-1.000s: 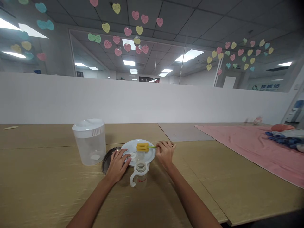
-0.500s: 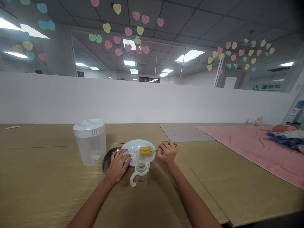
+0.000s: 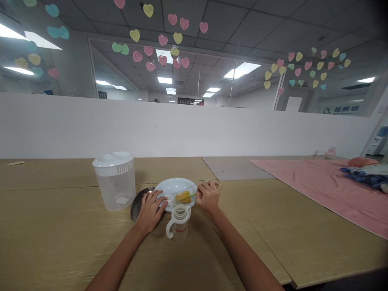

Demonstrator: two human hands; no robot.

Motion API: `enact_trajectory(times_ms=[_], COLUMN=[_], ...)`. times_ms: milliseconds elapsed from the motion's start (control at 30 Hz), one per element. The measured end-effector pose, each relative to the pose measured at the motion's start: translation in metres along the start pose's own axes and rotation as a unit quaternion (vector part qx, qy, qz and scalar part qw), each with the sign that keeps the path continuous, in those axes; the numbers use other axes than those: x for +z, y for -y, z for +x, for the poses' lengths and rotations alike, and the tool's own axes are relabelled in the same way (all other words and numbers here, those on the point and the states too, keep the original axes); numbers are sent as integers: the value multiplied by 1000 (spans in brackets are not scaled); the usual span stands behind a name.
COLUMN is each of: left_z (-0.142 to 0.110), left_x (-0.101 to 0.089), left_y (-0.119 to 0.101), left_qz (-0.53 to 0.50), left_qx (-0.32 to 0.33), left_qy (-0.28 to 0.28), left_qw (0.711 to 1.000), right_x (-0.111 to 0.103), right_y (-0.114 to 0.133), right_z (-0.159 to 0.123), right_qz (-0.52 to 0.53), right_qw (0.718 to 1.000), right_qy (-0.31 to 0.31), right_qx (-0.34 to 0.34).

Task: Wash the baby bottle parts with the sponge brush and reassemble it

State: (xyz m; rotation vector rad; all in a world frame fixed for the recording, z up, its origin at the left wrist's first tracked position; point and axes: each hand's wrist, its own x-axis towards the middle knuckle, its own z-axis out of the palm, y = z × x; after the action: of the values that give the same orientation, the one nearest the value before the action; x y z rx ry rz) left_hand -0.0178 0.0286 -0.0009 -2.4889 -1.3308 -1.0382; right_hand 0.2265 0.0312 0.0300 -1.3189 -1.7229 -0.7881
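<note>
On the white plate (image 3: 176,185), a yellow sponge bottle brush (image 3: 183,197) under the right hand (image 3: 208,197)

Over the near left part of the plate, the left hand (image 3: 150,211) loose and open, its fingers (image 3: 158,197) spread, the tips touching a small white ring (image 3: 169,199) on the plate, with no clear hold on it. Just off the plate's right rim, the right hand knuckles-up, fingers curled and apparently closed on the brush's thin green stem, the exact grip partly hidden by the fingers themselves. Sponge head low on the near right part of the plate, stem slanting out toward the right hand.

Right at the plate's near edge, between the two hands, an upright baby bottle (image 3: 178,223) with white twin handles and red lettering. Left of the plate and partly beneath it, a round steel dish (image 3: 138,210). Beyond the dish, a clear plastic pitcher (image 3: 114,182) with a white lid, upright on the wood-grain table (image 3: 60,218).

Far off to the right, a pink cloth (image 3: 315,182) spread across the tabletop, with a blue bundle of fabric (image 3: 362,173) on it. Behind everything, a white partition (image 3: 182,129), and above it, pastel paper hearts (image 3: 178,38) on glass panes.
</note>
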Motion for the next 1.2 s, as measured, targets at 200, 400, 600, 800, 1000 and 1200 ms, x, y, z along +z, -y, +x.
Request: enact_trajectory(times_ms=[200, 400, 600, 800, 1000, 1200], left_z=[0, 0, 2, 4, 5, 5], left_x=[0, 2, 2, 0, -5, -8], left_y=[0, 1, 1, 2, 3, 3], left_qz=[1, 7, 2, -18, -34, -54], left_qx=[-6, -13, -22, -9, -29, -49], left_qy=[14, 7, -34, -104, -143, -139], left_qw=[1000, 1000, 999, 994, 989, 988], right_x=[11, 23, 28, 15, 13, 18], right_y=[1, -4, -7, 5, 8, 5], right_z=[-1, -4, 1, 10, 11, 8], right_qz=[96, 267, 412, 498, 529, 546], right_qw=[971, 900, 793, 767, 767, 764], right_qy=[34, 14, -1, -13, -3, 1], right_qx=[216, 345, 448, 404, 363, 345])
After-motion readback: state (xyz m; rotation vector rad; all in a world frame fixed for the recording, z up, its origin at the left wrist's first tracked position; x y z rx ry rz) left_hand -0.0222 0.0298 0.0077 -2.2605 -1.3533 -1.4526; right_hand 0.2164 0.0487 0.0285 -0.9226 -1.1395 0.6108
